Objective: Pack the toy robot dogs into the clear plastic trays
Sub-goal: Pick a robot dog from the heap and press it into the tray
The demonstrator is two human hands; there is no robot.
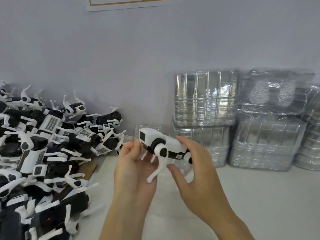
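Note:
A white and black toy robot dog (160,144) is held up above the table in the middle of the view. My right hand (194,168) grips its body from the right, fingers over the back and thumb below. My left hand (135,163) holds a clear plastic tray (149,126) behind and under the dog's head end; the tray is hard to make out. A big heap of toy robot dogs (43,153) lies at the left.
Stacks of clear plastic trays (206,101) wrapped in film stand at the back right against the grey wall, with more stacks (265,144) further right. The white table (251,196) runs in front of them. A framed sheet (131,4) hangs on the wall.

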